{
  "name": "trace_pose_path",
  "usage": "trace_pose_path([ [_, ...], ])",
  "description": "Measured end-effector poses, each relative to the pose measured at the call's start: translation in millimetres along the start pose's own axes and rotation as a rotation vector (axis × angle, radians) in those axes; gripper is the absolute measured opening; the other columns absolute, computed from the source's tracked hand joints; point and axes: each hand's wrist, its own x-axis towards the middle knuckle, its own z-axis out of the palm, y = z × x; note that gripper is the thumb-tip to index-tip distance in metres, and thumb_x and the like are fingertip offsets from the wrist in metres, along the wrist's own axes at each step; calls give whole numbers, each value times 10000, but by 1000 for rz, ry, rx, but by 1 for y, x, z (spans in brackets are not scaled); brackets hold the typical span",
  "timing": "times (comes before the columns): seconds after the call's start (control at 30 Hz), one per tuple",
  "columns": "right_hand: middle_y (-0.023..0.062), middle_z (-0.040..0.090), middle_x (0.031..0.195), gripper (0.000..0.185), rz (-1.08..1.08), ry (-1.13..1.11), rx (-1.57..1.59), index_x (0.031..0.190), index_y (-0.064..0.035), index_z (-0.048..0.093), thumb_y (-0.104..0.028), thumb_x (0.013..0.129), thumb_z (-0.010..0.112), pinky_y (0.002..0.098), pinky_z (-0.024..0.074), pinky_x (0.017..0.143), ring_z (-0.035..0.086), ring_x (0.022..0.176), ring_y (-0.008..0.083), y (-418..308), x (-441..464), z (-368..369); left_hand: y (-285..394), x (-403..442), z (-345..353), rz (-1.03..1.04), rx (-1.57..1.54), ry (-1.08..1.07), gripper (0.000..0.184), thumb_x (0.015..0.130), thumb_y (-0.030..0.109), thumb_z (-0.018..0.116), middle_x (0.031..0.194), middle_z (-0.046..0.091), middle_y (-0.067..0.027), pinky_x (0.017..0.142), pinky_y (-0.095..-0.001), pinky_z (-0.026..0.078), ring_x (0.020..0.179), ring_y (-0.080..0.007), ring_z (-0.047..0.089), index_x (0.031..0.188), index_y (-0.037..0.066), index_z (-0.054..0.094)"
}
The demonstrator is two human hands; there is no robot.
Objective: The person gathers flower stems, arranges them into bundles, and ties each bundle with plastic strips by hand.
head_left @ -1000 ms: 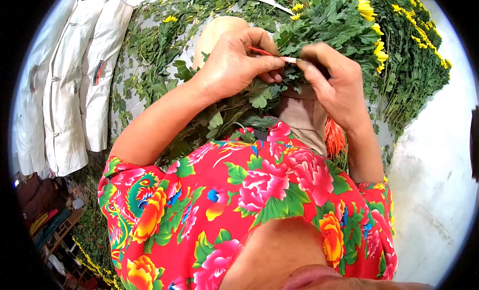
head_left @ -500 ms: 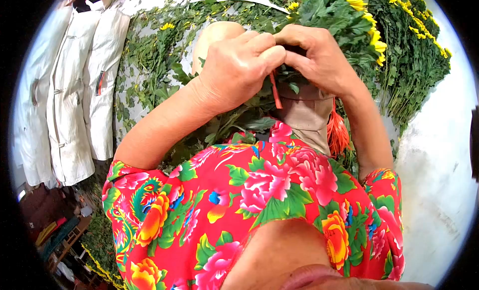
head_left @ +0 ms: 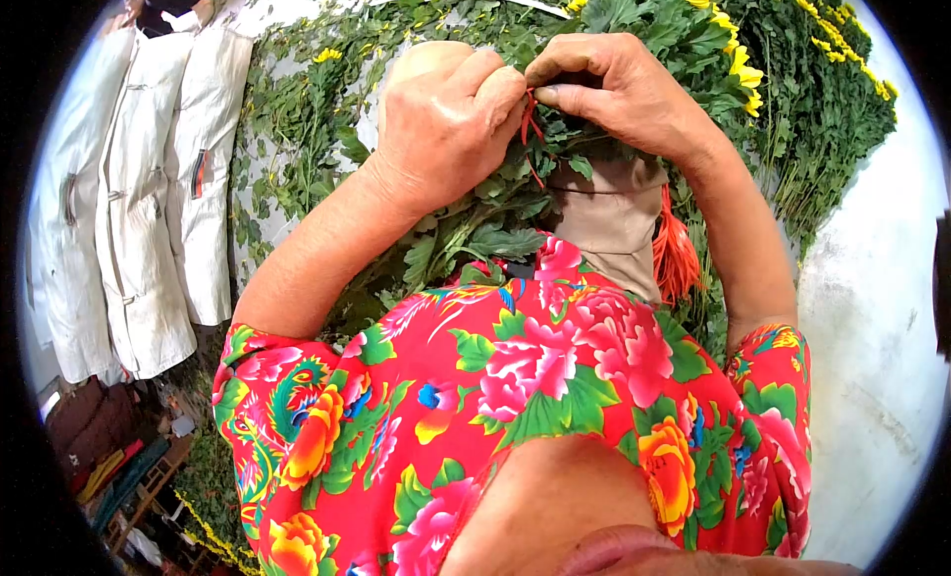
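Both hands meet above a bunch of yellow flowers [head_left: 634,21] with dark green leaves. My left hand [head_left: 446,120] is closed, its fingers pressed round part of a thin red tie [head_left: 530,125]. Thumb and forefinger of my right hand [head_left: 624,93] pinch the same tie just beside the left fingertips. Loose ends of the tie hang down over the leaves. What lies inside the left fist is hidden.
Rolled white cloth bundles [head_left: 144,209] lie at the left. More yellow flowers with long stems [head_left: 817,110] are piled at the right. A bunch of red strands [head_left: 676,254] hangs beside a beige-clad leg [head_left: 604,214]. Cut greenery [head_left: 297,110] covers the surface ahead.
The hands have come together and moved slightly up and left. The pale piece visible between the fingers earlier no longer shows, and the red tie's ends now hang below the hands.
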Motion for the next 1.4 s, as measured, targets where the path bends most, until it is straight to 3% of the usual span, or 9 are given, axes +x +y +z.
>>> trace_pose_path([
  [0.17,199,619,832,142,-153,169,-275,902,11,622,-79,791,623,425,513,738,614,803,400,-2,0,12,0,6,-2,-10,12,-13,204,732,64,731,884,629,-71,668,-376,532,822,-284,641,890,82,603],
  [0.37,185,582,822,94,-90,235,-538,873,1,585,-64,807,595,469,490,712,607,817,400,-5,-9,29,32,-4,-20,94,-55,-437,161,711,88,635,792,589,-92,588,-394,509,730,-255,657,842,54,548],
  [0.57,176,606,869,144,-72,305,-536,928,-11,610,-70,798,632,420,516,678,621,774,375,10,-11,32,35,-11,-22,11,-61,-298,165,781,87,673,807,565,-77,588,-394,515,741,-268,633,889,44,556],
  [0.7,6,620,864,209,83,431,98,989,-12,665,-74,798,724,217,481,650,589,726,64,-24,-43,17,45,-18,-38,-274,-113,-482,954,664,372,851,1364,459,-262,1012,-463,438,1236,-455,484,1401,1,373],
  [0.93,218,680,764,468,180,-231,110,885,53,690,-413,840,683,431,512,654,657,688,352,34,-112,109,43,-17,-14,-495,-505,-526,999,584,-33,740,1343,528,-133,1008,-381,450,1218,-270,532,1488,61,325],
  [1.03,196,693,808,602,311,-46,239,1010,70,669,-493,811,748,392,530,728,679,798,264,6,-98,94,17,15,-20,-521,-795,-443,988,598,59,726,1328,543,-140,1019,-368,436,1204,-254,534,1500,35,321],
  [1.1,122,480,1406,884,-260,299,997,1467,-40,304,-225,788,838,373,444,1023,493,1225,205,22,-65,121,-3,35,-6,-625,-845,-354,983,595,201,746,1327,546,-158,1024,-375,434,1187,-254,549,1476,-12,366],
  [1.33,72,613,1262,673,-540,985,1182,1345,-15,485,22,741,779,342,499,962,599,1101,177,-37,-91,5,48,176,22,27,-912,-375,665,952,388,560,1477,439,-146,1160,-411,252,1370,-259,397,1483,25,389],
  [1.4,91,679,1146,421,-110,1311,539,1178,-33,637,-110,781,755,317,496,950,634,1049,208,-40,-138,-52,37,195,31,116,-863,-356,664,946,427,548,1495,428,-150,1186,-433,205,1424,-267,342,1467,34,423],
])
